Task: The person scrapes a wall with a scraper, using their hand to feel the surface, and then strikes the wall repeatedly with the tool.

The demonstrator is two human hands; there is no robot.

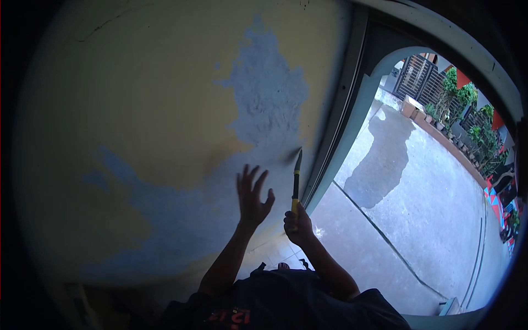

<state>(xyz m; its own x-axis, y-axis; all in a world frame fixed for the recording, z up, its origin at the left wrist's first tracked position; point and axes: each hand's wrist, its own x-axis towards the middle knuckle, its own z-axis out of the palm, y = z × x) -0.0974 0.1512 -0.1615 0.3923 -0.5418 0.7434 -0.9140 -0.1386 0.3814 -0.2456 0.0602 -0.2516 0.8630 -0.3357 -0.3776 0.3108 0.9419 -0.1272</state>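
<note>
"What is the left hand doing?"

"It's hovering empty, fingers spreading, near the patchy wall, perhaps for balance."

"And the right hand?"

"It's gripping the bladed tool low, seemingly for reach; the tip is pointing up beside the doorframe."

Home entrance | peeling painted wall – open doorway | paved yard, gate, potted plants
</note>
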